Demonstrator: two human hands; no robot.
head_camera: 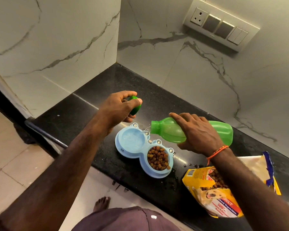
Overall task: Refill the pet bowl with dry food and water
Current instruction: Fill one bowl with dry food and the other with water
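Observation:
A light blue double pet bowl (145, 161) sits on the black counter. Its nearer cup holds brown kibble (158, 158); its farther cup (132, 140) holds some water. My right hand (197, 132) grips a green plastic bottle (222, 132), tipped on its side with the open neck pointing left over the bowl's rim. A thin stream of water leaves the neck. My left hand (122, 107) holds the green bottle cap (136, 105) above and behind the bowl.
A torn yellow dog food bag (212, 192) lies open on the counter (107, 90) at the right, kibble showing inside. Water drops and crumbs dot the counter by the bowl. Marble walls close the corner behind; a switch panel (220, 25) hangs upper right. The counter edge runs along my left.

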